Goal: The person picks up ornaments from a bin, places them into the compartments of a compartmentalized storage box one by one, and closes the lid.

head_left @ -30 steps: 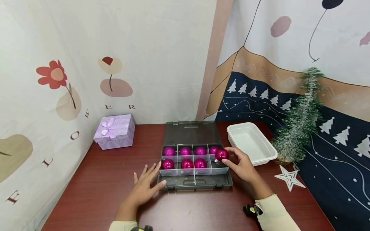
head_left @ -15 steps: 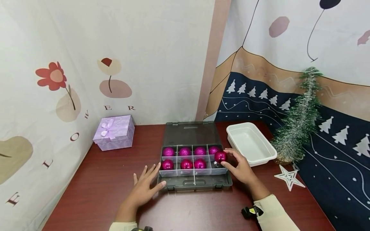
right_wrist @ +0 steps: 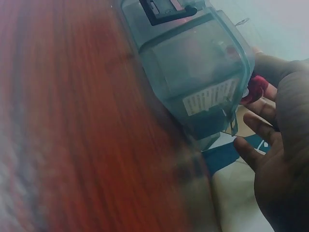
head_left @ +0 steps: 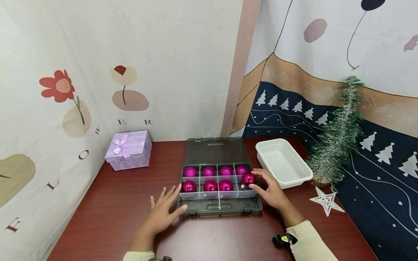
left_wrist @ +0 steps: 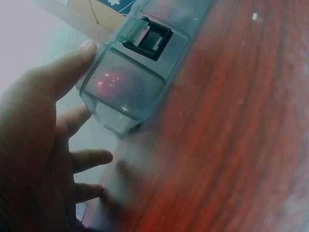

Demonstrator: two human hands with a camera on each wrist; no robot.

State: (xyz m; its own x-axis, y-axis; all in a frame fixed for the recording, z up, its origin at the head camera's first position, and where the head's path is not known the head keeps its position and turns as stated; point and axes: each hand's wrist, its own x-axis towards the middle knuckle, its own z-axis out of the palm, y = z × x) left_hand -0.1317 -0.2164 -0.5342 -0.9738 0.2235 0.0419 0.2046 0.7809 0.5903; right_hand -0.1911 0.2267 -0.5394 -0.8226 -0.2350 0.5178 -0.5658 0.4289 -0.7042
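Note:
A grey see-through divided box (head_left: 204,207) lies with its lid folded back on the table. Glittery magenta baubles (head_left: 208,171) fill its back row; shiny ones (head_left: 210,186) sit in three compartments of the middle row. My right hand (head_left: 272,190) pinches another shiny bauble (head_left: 248,179) between thumb and fingers, over the rightmost middle compartment. In the right wrist view that bauble (right_wrist: 256,90) shows red past the box's corner. My left hand (head_left: 163,212) rests beside the box's left side with fingers spread, fingertips at its edge; the left wrist view shows the thumb right at the box corner (left_wrist: 120,87).
A white plastic tray (head_left: 302,177) stands right of the box. Behind it is a small frosted Christmas tree (head_left: 339,141), with a white star (head_left: 327,201) lying in front. A lilac gift box (head_left: 128,149) sits at the back left, near the cloth-covered walls.
My right hand has lowered the bauble slightly and shifted it a little left, toward the rightmost middle compartment. The left hand stays in place.

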